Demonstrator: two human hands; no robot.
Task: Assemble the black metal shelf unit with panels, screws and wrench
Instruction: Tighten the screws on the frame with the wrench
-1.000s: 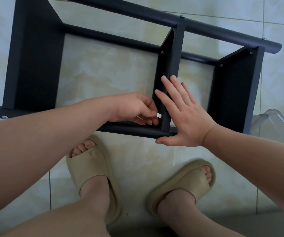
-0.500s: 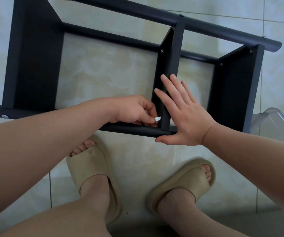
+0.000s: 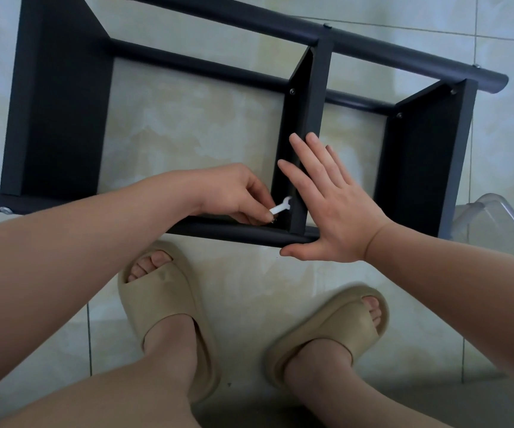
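Left hand point(image 3: 234, 193) fingers pinching small white wrench point(image 3: 280, 208); right hand point(image 3: 330, 205) flat, fingers straight against middle panel point(image 3: 308, 125)

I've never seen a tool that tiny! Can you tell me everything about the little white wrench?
The wrench is small, flat and white, maybe pale metal, though that is hard to tell. Its open, C-shaped head points up and right, close against the middle panel near that panel's bottom corner, just above the lower tube. The left hand pinches its handle end between fingertips, so it is tilted. Whether its head sits on a screw cannot be seen.
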